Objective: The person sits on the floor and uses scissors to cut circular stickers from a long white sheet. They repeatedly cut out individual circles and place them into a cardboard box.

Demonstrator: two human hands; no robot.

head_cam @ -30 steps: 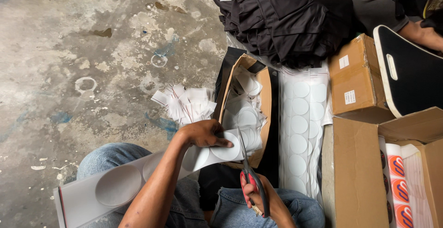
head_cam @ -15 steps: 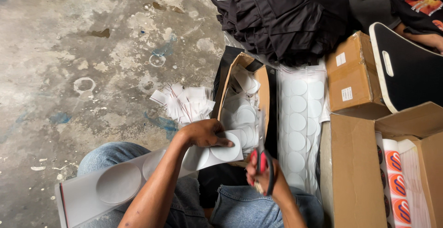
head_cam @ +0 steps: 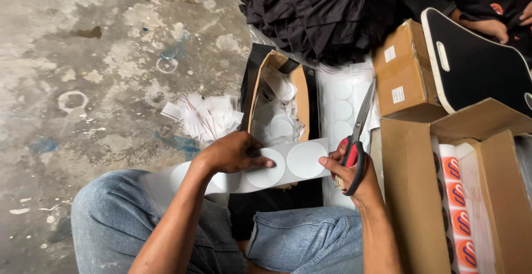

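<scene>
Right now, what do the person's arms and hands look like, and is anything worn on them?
Both are bare: the left hand and right hand show no gloves, rings or watch, and no sleeves cover the forearms. The only clothing in view is faded blue jeans on the legs.

A rough concrete floor [head_cam: 94, 69] is taking up the left of the view, grey and blotched, showing pale ring marks, bluish smears and small white flecks under soft, even light. A loose heap of white paper scraps [head_cam: 205, 116] is lying on it, and a pile of folded black cloth [head_cam: 327, 13] is sitting at the top. To the right, a closed brown carton [head_cam: 402, 71] is resting beside a black board with a white rim [head_cam: 476, 66], while an open cardboard box [head_cam: 413, 196] is standing at the lower right edge.
</scene>
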